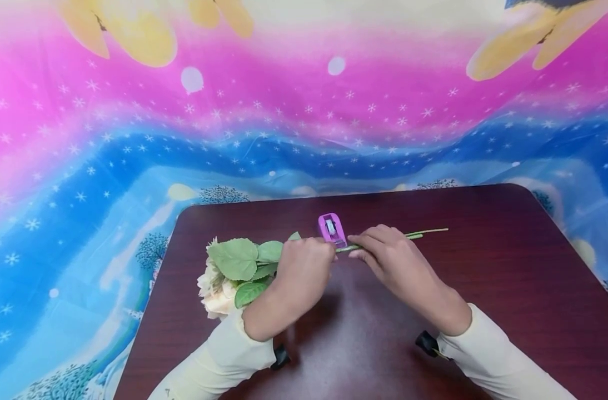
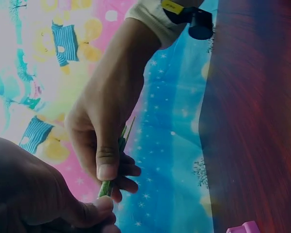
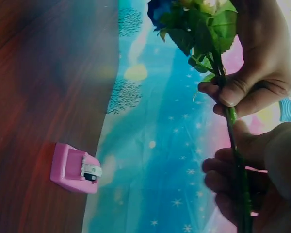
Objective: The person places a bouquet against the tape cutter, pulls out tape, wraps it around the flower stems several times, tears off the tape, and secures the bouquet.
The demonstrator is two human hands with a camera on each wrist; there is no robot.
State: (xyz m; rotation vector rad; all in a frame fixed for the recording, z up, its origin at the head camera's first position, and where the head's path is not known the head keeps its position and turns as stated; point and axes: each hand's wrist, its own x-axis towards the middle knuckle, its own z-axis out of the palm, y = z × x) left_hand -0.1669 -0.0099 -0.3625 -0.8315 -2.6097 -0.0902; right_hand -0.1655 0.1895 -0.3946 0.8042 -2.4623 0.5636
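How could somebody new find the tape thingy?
Find the dark reddish-brown table. Look just beyond where the left hand and right hand hold green stems. The tape dispenser sits there, bright pinkish-purple, unlike the green stems and dark table around it.

Head view: dark red-brown wood-grained table (image 1: 489, 250) viewed from above, forward-down. Wrist views: taken close-up, rolled sideways; slim green stems (image 3: 234, 145), pink plastic tape dispenser (image 3: 72, 167) shared.

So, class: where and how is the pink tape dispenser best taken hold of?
Probably pinch the pink tape dispenser across its side walls, near the far end, coming from above: it sits on the table with that end exposed in the head view, while the left hand and right hand crowd its near end. Avoid the toothed edge.
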